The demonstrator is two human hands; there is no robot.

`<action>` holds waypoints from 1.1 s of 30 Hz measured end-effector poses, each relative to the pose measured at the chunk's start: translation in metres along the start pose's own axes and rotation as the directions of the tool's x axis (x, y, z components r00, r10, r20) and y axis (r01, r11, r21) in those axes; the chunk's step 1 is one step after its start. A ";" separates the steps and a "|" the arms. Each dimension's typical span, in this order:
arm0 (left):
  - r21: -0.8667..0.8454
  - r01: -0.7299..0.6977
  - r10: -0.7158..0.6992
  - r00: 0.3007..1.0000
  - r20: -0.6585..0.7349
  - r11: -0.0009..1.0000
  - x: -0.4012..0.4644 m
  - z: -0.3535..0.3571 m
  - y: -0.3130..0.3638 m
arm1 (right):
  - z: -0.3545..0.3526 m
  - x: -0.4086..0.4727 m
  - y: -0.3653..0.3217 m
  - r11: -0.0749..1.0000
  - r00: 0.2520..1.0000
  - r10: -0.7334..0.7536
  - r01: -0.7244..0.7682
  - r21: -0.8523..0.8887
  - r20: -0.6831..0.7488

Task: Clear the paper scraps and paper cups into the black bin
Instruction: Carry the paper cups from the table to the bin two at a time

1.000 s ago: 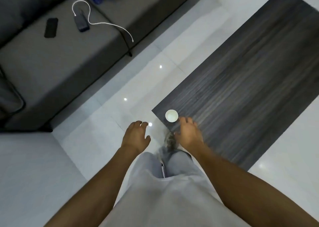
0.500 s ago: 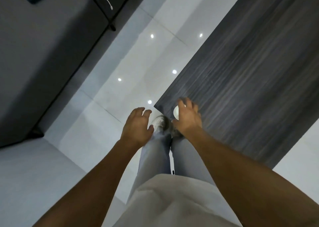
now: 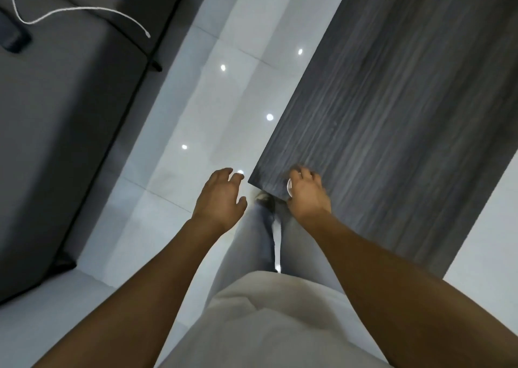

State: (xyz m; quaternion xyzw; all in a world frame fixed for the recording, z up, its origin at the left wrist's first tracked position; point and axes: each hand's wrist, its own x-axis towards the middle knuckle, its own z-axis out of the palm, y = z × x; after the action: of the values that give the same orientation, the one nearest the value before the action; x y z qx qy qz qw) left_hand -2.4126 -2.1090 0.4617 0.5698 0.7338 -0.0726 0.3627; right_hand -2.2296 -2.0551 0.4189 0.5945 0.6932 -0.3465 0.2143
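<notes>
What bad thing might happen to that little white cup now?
The paper cup sits right at the near corner of the dark table, so a clumsy grab may knock it off onto the floor. The right hand covers most of the cup, so the grip on it is hard to judge; a hard squeeze might crush thin paper. No black bin shows here, so the cup may need carrying some way, with the left hand free to help.
</notes>
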 end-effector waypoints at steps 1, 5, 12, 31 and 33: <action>0.013 -0.021 0.021 1.000 0.009 1.000 -0.004 -0.008 0.007 | -0.007 -0.011 0.001 0.999 1.000 0.013 -0.013 0.029 -0.007; 0.090 -0.148 0.144 0.989 0.041 0.985 -0.018 -0.041 0.049 | -0.041 -0.065 0.015 0.987 0.995 0.094 -0.090 0.134 -0.024; 0.257 -0.434 0.399 0.899 0.180 0.864 -0.034 -0.080 0.160 | -0.089 -0.164 0.080 0.922 0.947 0.296 -0.249 0.298 -0.123; 0.320 -0.812 0.713 0.583 0.389 0.489 -0.197 0.108 0.509 | -0.041 -0.431 0.397 0.683 0.701 0.665 -0.431 0.590 -0.258; 0.314 -0.821 0.731 0.569 0.377 0.477 -0.212 0.128 0.540 | -0.037 -0.451 0.430 0.672 0.690 0.675 -0.427 0.605 -0.263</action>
State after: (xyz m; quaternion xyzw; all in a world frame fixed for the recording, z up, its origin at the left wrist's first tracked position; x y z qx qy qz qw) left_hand -1.8567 -2.1581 0.6644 0.8982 0.3161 -0.1239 0.2793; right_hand -1.7157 -2.3102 0.6666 0.8793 0.3882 -0.2749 -0.0226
